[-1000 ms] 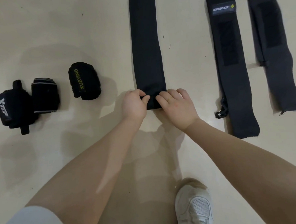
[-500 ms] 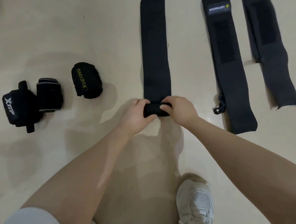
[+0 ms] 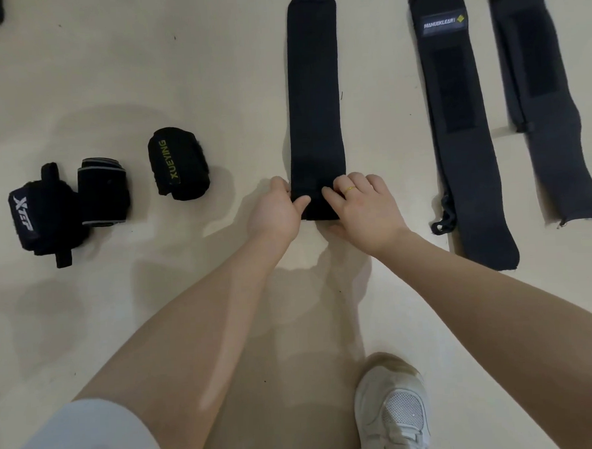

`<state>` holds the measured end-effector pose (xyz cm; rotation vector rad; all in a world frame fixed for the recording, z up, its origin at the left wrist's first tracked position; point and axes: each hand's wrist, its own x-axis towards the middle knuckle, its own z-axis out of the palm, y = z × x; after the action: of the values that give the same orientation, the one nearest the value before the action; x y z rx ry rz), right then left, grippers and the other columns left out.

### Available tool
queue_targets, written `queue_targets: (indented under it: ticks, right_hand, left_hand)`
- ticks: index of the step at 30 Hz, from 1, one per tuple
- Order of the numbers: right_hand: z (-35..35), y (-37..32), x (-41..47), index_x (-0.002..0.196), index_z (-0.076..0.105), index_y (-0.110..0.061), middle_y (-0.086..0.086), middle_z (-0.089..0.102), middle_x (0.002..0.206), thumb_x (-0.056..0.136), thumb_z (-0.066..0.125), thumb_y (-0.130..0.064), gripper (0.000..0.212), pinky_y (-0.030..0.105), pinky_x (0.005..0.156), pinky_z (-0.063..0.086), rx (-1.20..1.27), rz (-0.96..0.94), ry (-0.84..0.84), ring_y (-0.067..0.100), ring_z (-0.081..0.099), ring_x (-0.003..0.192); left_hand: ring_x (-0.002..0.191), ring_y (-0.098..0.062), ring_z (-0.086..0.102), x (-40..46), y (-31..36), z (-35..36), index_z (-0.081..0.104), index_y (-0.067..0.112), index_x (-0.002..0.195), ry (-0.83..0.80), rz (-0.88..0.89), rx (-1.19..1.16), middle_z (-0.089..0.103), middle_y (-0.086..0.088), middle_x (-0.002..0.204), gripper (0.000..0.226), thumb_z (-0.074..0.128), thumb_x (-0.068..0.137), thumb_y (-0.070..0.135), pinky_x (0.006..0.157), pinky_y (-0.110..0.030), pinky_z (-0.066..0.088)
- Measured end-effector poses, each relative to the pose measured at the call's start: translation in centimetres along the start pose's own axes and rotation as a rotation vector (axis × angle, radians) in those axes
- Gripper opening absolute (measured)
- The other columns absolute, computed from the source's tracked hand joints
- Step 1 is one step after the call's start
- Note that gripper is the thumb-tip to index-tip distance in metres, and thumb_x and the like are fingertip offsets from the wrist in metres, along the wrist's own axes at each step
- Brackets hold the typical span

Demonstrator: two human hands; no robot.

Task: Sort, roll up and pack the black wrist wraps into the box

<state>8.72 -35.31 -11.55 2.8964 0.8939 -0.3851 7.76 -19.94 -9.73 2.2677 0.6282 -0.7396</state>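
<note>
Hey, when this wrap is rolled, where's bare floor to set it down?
Bare floor lies between the XUEYING roll and the wrap being rolled, and between that wrap and the MANUEKLEAR strap. It is crowded at the left, where the XTEP roll touches the grey-edged roll, and at the right, by the XUEYING strap.

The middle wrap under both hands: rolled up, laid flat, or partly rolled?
Partly rolled. The middle wrap has a small roll at its near end, gripped by the left hand and right hand; the rest lies flat.
</note>
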Motion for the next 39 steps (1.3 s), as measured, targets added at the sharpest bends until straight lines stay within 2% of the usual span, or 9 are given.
queue_targets:
  ticks: [4,8,12,15,18,24,32,36,39]
  right_hand:
    - [-0.9,0.5,1.3,0.135,0.043,-0.021,0.003,0.055,0.121,0.09,0.055,-0.025,0.047,0.031,0.091,0.028,0.324,0.086,-0.095,0.024,0.049,0.112]
    - [-1.8,1.6,2.4,0.121,0.043,-0.02,0.002,0.061,0.107,0.091,0.056,-0.033,0.036,0.031,0.082,0.024,0.488,0.181,-0.085,0.024,0.051,0.106]
    - [-2.2,2.2,3.4,0.123,0.052,-0.023,0.004,0.053,0.119,0.095,0.046,-0.041,0.034,0.034,0.087,0.027,0.397,0.226,-0.12,0.026,0.04,0.113]
    - [-2.3,3.0,4.3,0.117,0.06,-0.021,0.007,0.047,0.121,0.098,0.038,-0.045,0.037,0.036,0.089,0.029,0.305,0.252,-0.147,0.028,0.039,0.115]
    - [-2.0,2.9,4.7,0.115,0.056,-0.015,0.008,0.056,0.109,0.098,0.041,-0.039,0.032,0.035,0.082,0.035,0.514,0.324,-0.2,0.028,0.051,0.105]
    - [-1.7,0.8,3.5,0.105,0.047,-0.009,0.005,0.054,0.081,0.096,0.051,-0.026,0.019,0.037,0.069,0.046,0.964,0.424,-0.233,0.024,0.052,0.074]
    - [-3.5,-4.2,0.5,0.096,0.052,-0.008,-0.001,0.048,0.068,0.101,0.043,-0.019,0.015,0.01,0.036,0.032,1.586,0.684,-0.373,0.005,0.044,0.045]
    - [-3.8,-7.5,-0.7,0.097,0.053,-0.012,-0.001,0.051,0.068,0.102,0.036,-0.025,0.021,0.017,0.044,0.032,1.656,0.66,-0.451,0.011,0.041,0.051]
    - [-4.6,-9.5,-1.2,0.111,0.055,-0.014,0.0,0.058,0.075,0.102,0.034,-0.023,0.025,0.021,0.052,0.039,1.579,0.543,-0.474,0.013,0.051,0.06]
  left_hand:
    - [0.084,-0.031,0.063,1.0,0.5,-0.3,0.041,0.014,0.096,0.045,-0.067,-0.087,0.06,-0.009,0.097,0.026,0.054,0.093,0.036,0.076,-0.04,0.052]
    - [0.08,-0.02,0.052,2.5,2.0,-0.9,0.052,0.015,0.091,0.134,0.046,-0.022,0.058,-0.004,0.09,0.012,0.053,0.095,0.025,0.068,-0.029,0.039]
    - [0.084,-0.02,0.057,2.4,2.8,-0.9,0.065,0.007,0.106,0.15,0.117,-0.126,0.066,-0.008,0.098,0.025,0.047,0.098,0.022,0.07,-0.026,0.039]
    - [0.101,-0.015,0.056,1.2,2.1,0.1,0.047,0.008,0.131,0.148,0.103,-0.311,0.056,0.002,0.112,0.042,0.056,0.093,0.023,0.087,-0.024,0.043]
    - [0.105,-0.016,0.057,0.4,1.4,1.5,0.043,0.01,0.131,0.176,0.011,-0.42,0.054,-0.003,0.122,0.046,0.06,0.091,0.025,0.091,-0.027,0.044]
    - [0.088,-0.016,0.057,-0.4,2.9,2.1,0.031,0.023,0.131,0.128,-0.181,-0.834,0.059,-0.004,0.113,0.043,0.053,0.095,0.019,0.068,-0.022,0.044]
    - [0.104,-0.023,0.06,-2.1,-1.1,-0.1,0.026,0.014,0.141,-0.043,-0.339,-0.958,0.054,-0.008,0.122,0.066,0.065,0.088,0.02,0.092,-0.04,0.051]
    - [0.081,-0.02,0.063,-3.0,-2.6,-2.5,0.058,0.004,0.114,-0.188,-0.394,-0.97,0.066,-0.007,0.092,0.028,0.063,0.089,0.017,0.088,-0.041,0.053]
    - [0.076,-0.02,0.062,-4.0,-3.2,-4.1,0.059,0.011,0.102,-0.127,-0.307,-0.837,0.064,-0.005,0.085,0.013,0.061,0.09,0.013,0.063,-0.032,0.053]
